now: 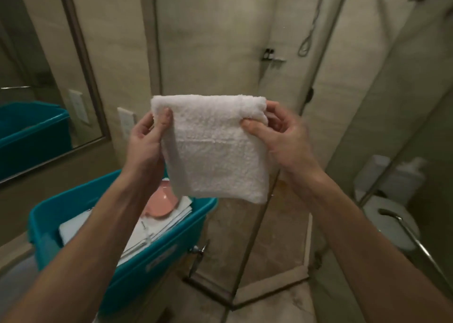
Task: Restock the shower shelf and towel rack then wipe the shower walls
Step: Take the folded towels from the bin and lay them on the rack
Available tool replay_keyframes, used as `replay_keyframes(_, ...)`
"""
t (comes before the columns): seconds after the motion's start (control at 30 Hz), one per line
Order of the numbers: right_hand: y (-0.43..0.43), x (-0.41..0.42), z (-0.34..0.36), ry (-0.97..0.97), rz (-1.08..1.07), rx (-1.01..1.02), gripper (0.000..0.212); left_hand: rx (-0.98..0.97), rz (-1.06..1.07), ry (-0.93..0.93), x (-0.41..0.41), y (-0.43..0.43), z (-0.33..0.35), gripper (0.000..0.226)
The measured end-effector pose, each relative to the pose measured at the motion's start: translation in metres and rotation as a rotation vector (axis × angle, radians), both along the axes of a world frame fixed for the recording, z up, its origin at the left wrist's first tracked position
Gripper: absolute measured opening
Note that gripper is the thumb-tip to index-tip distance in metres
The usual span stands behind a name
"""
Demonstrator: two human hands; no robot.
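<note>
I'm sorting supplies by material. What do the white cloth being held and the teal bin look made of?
The white cloth: probably cotton terry, matte; nubby looped pile and a soft folded top edge. The teal bin: likely moulded plastic, smooth with slight sheen; thin rigid rim, raised lettering on its side.

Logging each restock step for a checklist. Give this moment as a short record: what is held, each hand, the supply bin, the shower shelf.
held: folded white towel, up in the air, hanging down
left hand: pinches its upper left corner
right hand: pinches its upper right corner
teal bin: lower left, holds a pink dish and white linens
shower shelf: mounted beyond the towel, small dark items on it
</note>
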State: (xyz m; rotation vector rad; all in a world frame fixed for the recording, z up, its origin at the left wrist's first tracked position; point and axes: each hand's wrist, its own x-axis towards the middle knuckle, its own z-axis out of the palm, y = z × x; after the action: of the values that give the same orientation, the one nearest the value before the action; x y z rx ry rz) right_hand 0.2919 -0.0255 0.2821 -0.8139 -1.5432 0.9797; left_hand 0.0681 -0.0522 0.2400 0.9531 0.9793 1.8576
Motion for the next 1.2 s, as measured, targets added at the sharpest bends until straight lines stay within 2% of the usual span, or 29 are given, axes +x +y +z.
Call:
replay_keyframes(0.23, -0.060, 0.121, 0.072, 0.075, -0.260, 0.052, 0.030, 0.090, -0.091, 0.130, 0.129, -0.006, 0.082, 0.033)
replay_keyframes(0.33, -0.082, 0.161, 0.102, 0.080, -0.385, 0.090, 0.030, 0.136, -0.357, 0.314, 0.166, -0.014, 0.112, 0.033)
replay_keyframes(0.47, -0.112, 0.210, 0.132, 0.118, -0.539, 0.112, 0.019, 0.250, -0.636, 0.472, 0.206, -0.026, 0.146, 0.052)
replay_keyframes(0.57, -0.141, 0.237, 0.151, 0.139, -0.625, 0.132, 0.024, 0.321, -0.691, 0.460, 0.231, -0.030, 0.168, 0.049)
replay_keyframes(0.7, -0.183, 0.255, 0.171, 0.074, -0.812, 0.182, 0.043, 0.366, -0.749, 0.386, 0.265, -0.042, 0.193, 0.047)
replay_keyframes(0.83, -0.225, 0.262, 0.189, -0.050, -0.934, 0.218, 0.034, 0.366, -0.775, 0.309, 0.291, -0.057, 0.212, 0.025)
replay_keyframes(1.03, -0.289, 0.277, 0.197, -0.138, -1.005, 0.107, 0.028, 0.336, -0.925, 0.220, 0.329, -0.090, 0.225, 0.026)
replay_keyframes(1.2, -0.335, 0.297, 0.184, -0.134, -1.075, 0.081, 0.034, 0.436, -1.040, 0.291, 0.361, -0.119, 0.230, 0.029)
